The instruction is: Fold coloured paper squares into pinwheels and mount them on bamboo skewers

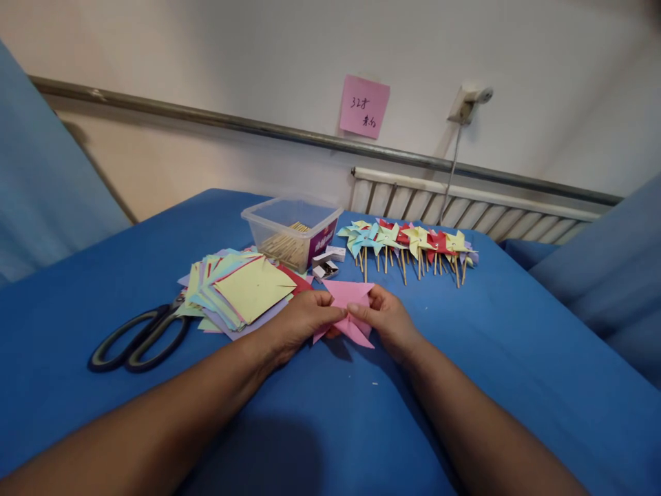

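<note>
Both hands are at work on a pink square of paper with slit corners (353, 292), held just above the broad blue covered surface (496, 386), in front of a small open white cardboard box (337, 254). The left hand (302, 318) pinches the paper's left side, its thumb laid across the front near the centre. The right hand (391, 318) grips the opposite edge, its thumb pressing on the middle, so the two thumb tips almost meet there. Fingers behind the sheet are mostly hidden.

The step in hand looks like bringing cut points inward to form blades; some flaps stand outward at top and bottom, so the folding seems unfinished. The next move calls for steady thumb pressure at the centre, so that gathered points do not spring back, while a free finger draws in another corner without creasing it flat.

Beside the left hand lies a loose stack of coloured paper squares (254, 286). Behind, to the right, lies a row of multicoloured paper pinwheels on thin wooden sticks (418, 241), apparently the same design completed.
</note>
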{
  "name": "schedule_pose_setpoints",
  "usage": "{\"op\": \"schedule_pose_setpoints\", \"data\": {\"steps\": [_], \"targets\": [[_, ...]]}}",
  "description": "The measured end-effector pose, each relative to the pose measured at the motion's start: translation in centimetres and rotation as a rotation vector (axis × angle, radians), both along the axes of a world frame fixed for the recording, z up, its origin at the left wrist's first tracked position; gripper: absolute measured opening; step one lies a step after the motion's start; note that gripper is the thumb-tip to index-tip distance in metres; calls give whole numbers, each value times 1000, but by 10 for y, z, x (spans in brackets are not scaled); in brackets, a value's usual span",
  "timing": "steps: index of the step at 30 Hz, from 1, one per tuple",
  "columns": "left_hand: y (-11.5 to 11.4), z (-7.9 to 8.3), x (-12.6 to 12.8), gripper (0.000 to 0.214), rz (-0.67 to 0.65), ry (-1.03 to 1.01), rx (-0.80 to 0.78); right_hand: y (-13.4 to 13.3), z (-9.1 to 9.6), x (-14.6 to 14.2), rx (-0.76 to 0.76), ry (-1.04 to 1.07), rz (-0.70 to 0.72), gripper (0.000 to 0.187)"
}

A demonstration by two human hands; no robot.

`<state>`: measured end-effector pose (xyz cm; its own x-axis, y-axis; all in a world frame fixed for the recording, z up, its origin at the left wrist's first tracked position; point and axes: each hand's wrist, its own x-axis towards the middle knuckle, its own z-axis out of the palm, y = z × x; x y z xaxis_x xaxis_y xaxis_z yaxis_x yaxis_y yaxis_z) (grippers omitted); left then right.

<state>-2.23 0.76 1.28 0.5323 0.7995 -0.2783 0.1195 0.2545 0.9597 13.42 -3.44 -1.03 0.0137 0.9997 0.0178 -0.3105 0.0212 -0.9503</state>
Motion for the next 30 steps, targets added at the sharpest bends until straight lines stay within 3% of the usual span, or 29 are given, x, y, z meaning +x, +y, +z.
{"op": "schedule_pose_setpoints", "data": {"steps": [7,11,17,21,30], "targets": [[0,2,1,19,25,116,151,4,-10,1,20,-76,-34,34],[1,-5,2,19,55,72,195,4,-9,-4,11,-79,-138,32],[-6,-10,5,26,103,-206,-83,4,-8,-13,25,147,-295,32],[-11,-8,8,26,114,-346,-236,2,-7,-17,57,232,-320,31],[-13,-8,11,27,151,-402,-247,-2,-10,-21,44,215,-265,31]]}}
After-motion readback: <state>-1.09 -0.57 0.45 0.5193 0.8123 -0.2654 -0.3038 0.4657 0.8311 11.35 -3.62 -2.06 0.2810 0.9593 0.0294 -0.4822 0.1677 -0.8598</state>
